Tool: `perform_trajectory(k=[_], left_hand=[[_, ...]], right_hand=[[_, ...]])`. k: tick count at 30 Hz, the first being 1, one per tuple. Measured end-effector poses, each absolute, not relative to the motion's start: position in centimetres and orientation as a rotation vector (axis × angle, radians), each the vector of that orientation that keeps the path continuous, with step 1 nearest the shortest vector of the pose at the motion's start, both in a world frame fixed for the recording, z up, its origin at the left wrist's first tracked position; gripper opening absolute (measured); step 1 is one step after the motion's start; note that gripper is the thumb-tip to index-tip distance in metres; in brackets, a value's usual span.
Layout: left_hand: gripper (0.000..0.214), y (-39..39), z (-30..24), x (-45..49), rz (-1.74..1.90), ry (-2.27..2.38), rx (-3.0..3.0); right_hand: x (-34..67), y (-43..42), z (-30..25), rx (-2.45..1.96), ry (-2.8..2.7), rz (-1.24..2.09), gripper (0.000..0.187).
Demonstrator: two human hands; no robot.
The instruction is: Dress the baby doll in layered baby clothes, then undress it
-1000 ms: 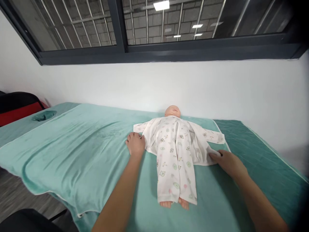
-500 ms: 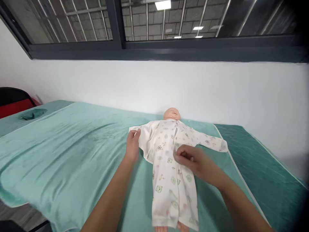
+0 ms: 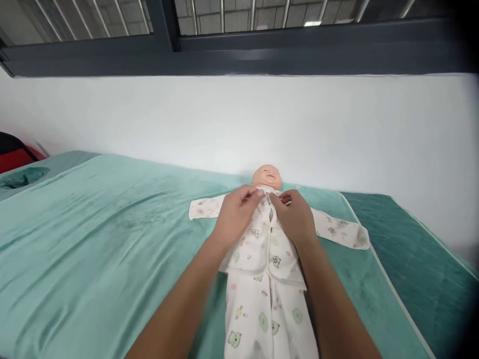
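Observation:
A baby doll lies on its back, its head toward the wall. It wears a white printed baby top with the long sleeves spread out to both sides, and matching pants below. My left hand pinches the top's front edge just under the doll's neck. Opposite it, my right hand pinches the other front edge, fingertips close to those of the left. Small gaps show along the front opening between the two edges. The doll's feet are out of view.
A light green sheet with soft wrinkles covers the bed, over a darker green cover at right. A white wall and a dark window frame stand behind. A red and black object sits at far left.
My left hand has left the sleeve at left and moved to the collar. My right hand has moved up from the belly to meet it. The top's left front now lies across the chest.

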State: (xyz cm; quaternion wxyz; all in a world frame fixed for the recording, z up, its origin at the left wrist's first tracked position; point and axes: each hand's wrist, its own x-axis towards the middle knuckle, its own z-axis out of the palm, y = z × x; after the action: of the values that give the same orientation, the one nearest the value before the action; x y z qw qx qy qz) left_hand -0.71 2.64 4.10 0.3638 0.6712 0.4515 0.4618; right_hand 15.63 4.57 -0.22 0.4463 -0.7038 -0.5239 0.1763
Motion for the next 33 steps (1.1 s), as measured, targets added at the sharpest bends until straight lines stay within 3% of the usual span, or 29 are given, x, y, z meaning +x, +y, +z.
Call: perform_trajectory(k=[5,15,24,33], left_hand=[[0.015,8.7,2.4,1.9,1.232,1.462,1.706],[0.014,8.6,0.9,2.4,1.124,1.433,1.746],[0.02,9.7,1.1,2.4,1.217,1.41,1.832],[0.018,9.4,1.3,1.3,1.06,1.237,1.755]], right_hand=[[15.8,3.9,-0.8,-1.658,-1.254,0.54,0.036],[16.1,4.5,-0.7,-1.525,-1.146,0.754,0.022],[17.0,4.5,-0.7,-1.238,-1.04,1.012,0.032],[15.8,4.2,0.5,-1.311,-1.305,0.784,0.024]])
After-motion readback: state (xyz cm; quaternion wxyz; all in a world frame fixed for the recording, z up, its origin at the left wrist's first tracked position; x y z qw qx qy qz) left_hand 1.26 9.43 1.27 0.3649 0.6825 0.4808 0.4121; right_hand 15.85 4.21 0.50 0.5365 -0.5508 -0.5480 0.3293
